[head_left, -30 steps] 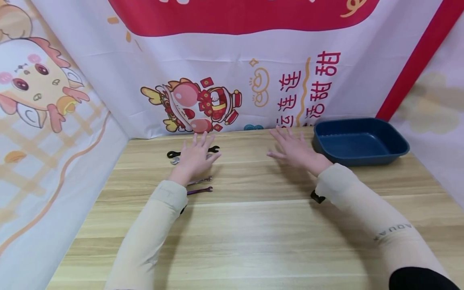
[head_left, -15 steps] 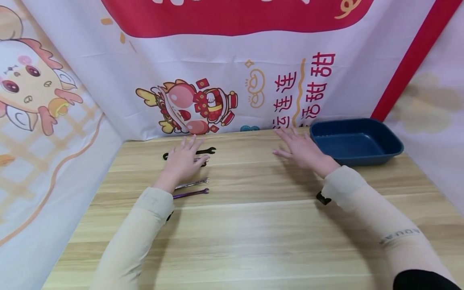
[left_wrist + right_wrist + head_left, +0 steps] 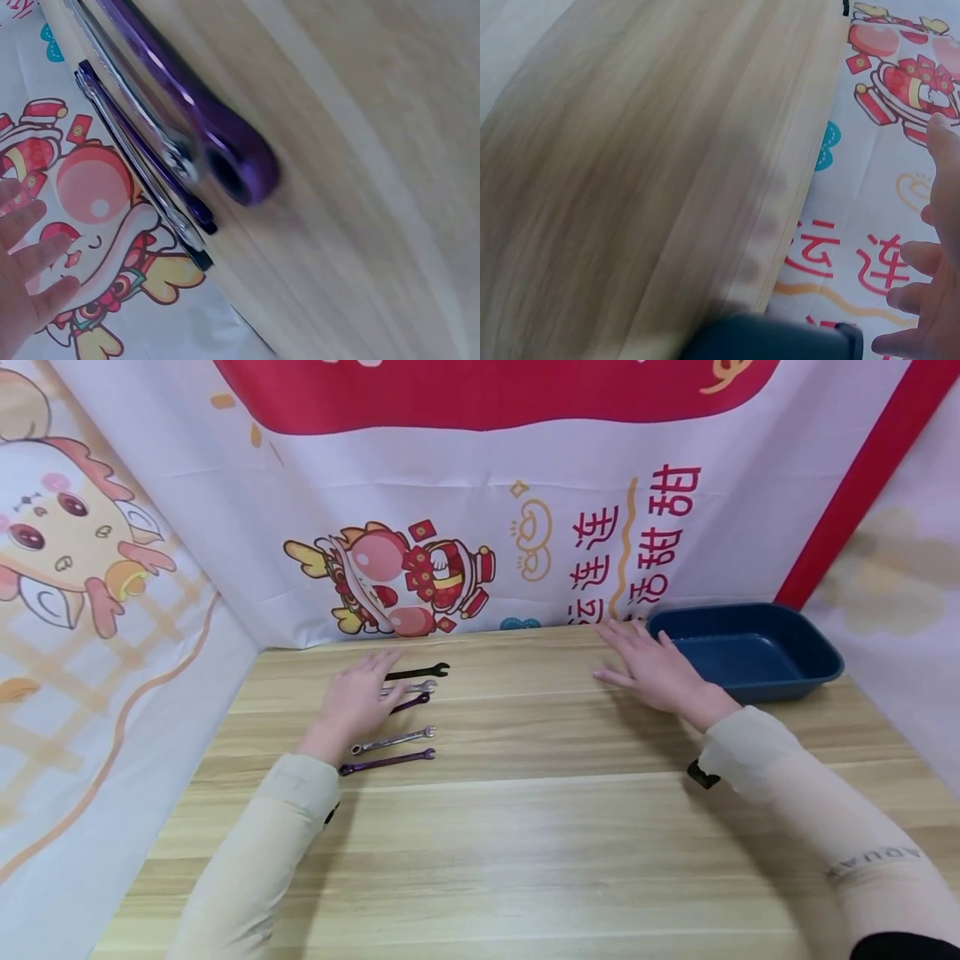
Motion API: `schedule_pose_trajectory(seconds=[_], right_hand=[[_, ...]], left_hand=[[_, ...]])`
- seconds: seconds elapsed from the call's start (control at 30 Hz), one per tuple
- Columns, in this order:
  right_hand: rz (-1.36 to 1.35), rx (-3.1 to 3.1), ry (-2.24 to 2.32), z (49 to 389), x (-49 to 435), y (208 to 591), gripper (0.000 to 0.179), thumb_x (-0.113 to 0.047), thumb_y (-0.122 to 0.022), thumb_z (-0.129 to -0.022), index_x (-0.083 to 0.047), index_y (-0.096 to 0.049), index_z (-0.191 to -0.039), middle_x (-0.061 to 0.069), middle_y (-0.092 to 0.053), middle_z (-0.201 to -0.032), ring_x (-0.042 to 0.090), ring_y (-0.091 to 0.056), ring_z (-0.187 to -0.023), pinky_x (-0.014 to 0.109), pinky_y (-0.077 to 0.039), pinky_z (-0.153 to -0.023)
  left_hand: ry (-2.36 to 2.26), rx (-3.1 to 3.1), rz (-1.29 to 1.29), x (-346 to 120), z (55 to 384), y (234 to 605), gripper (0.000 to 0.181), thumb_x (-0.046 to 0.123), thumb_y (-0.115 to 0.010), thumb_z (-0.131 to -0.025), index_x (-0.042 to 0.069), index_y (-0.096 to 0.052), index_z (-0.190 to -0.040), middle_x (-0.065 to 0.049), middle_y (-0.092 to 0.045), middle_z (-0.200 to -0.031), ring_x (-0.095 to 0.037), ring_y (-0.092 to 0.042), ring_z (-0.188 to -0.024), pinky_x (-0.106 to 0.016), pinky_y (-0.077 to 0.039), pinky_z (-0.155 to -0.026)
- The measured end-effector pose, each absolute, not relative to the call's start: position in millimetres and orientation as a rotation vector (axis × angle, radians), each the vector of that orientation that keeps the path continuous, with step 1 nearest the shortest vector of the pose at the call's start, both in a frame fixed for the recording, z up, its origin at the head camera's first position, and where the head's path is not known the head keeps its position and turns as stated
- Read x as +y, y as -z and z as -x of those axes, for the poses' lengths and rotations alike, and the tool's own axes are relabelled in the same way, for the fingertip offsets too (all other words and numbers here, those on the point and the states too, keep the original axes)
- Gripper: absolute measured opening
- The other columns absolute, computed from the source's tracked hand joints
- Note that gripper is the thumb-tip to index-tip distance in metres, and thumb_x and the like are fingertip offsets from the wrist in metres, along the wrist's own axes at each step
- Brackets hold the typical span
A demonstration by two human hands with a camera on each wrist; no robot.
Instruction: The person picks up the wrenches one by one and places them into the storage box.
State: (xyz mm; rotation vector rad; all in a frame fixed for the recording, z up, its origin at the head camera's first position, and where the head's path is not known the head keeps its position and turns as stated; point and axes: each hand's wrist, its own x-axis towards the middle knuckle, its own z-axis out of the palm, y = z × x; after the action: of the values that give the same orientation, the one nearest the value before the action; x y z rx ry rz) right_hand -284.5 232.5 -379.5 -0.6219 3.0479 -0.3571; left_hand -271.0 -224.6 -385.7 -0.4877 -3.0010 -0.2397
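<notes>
Several combination wrenches lie in a column on the left part of the table. From the back come a black wrench [image 3: 417,673], a silver wrench [image 3: 424,686] and a dark purple wrench [image 3: 411,702]. Nearer are another silver wrench [image 3: 393,741] and a purple wrench [image 3: 387,762], which looms large in the left wrist view. My left hand [image 3: 357,695] hovers with fingers spread and covers the left ends of the back ones. My right hand [image 3: 658,672], fingers outstretched, holds nothing and is beside the blue basin [image 3: 750,691], overlapping its left edge in the head view.
The wooden table [image 3: 510,852] ends at a printed white cloth [image 3: 450,477] hung behind it. Another cloth [image 3: 82,635] closes off the left side. The deep basin stands at the table's back right, close to the right-hand cloth.
My left hand has drawn left, uncovering more of the wrenches. My right hand has shifted right, toward the basin. The wrenches and basin keep their places on the table.
</notes>
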Motion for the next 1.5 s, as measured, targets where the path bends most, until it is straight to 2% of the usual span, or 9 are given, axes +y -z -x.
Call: schedule_pose_trajectory(seconds=[0.17, 0.43, 0.67, 1.0, 1.2, 1.5], right_hand=[[0.581, 3.06, 0.383, 281.6, 243.9, 378.3, 0.081, -0.052, -0.055, -0.103, -0.008, -0.025, -0.163, 0.02, -0.019, -0.167, 0.044, -0.008, -0.153, 0.068, -0.005, -0.117], [0.506, 3.05, 0.409, 280.7, 260.7, 379.3, 0.083, -0.054, -0.056, -0.101, -0.008, -0.024, -0.163, 0.022, -0.018, -0.167, 0.049, -0.01, -0.151, 0.068, -0.006, -0.117], [0.473, 3.049, 0.378, 278.6, 271.6, 382.4, 0.087, -0.059, -0.052, -0.101, -0.008, -0.021, -0.164, 0.023, -0.019, -0.166, 0.051, -0.013, -0.15, 0.069, -0.01, -0.116], [0.42, 3.039, 0.338, 276.6, 276.9, 387.4, 0.086, -0.046, -0.059, -0.102, 0.001, -0.019, -0.162, 0.028, -0.021, -0.164, 0.051, -0.019, -0.148, 0.065, -0.019, -0.116], [0.449, 3.037, 0.338, 273.9, 277.9, 392.5, 0.082, -0.036, -0.062, -0.103, 0.001, -0.018, -0.162, 0.029, -0.022, -0.163, 0.052, -0.025, -0.146, 0.066, -0.025, -0.113], [0.481, 3.033, 0.387, 271.5, 279.0, 400.2, 0.078, -0.022, -0.062, -0.103, 0.004, -0.018, -0.161, 0.026, -0.018, -0.165, 0.048, -0.029, -0.146, 0.063, -0.029, -0.112]], left_hand=[[0.255, -2.96, 0.515, -232.8, 270.3, 388.8, 0.063, 0.038, -0.055, -0.105, 0.012, -0.038, -0.159, -0.018, -0.044, -0.156, -0.04, -0.039, -0.143, -0.061, -0.034, -0.112], [0.324, -2.969, 0.524, -241.3, 268.4, 392.0, 0.059, 0.037, -0.054, -0.105, 0.009, -0.042, -0.156, -0.022, -0.048, -0.152, -0.043, -0.041, -0.14, -0.06, -0.032, -0.113], [0.359, -2.966, 0.562, -246.8, 268.5, 395.2, 0.055, 0.034, -0.057, -0.104, 0.007, -0.049, -0.151, -0.023, -0.053, -0.146, -0.044, -0.048, -0.134, -0.061, -0.038, -0.109], [0.387, -3.027, 0.575, -257.1, 266.1, 399.7, 0.056, 0.038, -0.058, -0.103, 0.006, -0.053, -0.149, -0.022, -0.054, -0.146, -0.045, -0.049, -0.133, -0.06, -0.038, -0.109], [0.44, -3.087, 0.589, -262.3, 263.2, 402.7, 0.054, 0.038, -0.057, -0.104, 0.007, -0.053, -0.149, -0.022, -0.054, -0.146, -0.044, -0.047, -0.135, -0.06, -0.036, -0.11], [0.532, -3.1, 0.665, -268.0, 262.0, 406.0, 0.052, 0.03, -0.063, -0.102, 0.007, -0.055, -0.147, -0.021, -0.06, -0.139, -0.04, -0.06, -0.123, -0.058, -0.042, -0.105]])
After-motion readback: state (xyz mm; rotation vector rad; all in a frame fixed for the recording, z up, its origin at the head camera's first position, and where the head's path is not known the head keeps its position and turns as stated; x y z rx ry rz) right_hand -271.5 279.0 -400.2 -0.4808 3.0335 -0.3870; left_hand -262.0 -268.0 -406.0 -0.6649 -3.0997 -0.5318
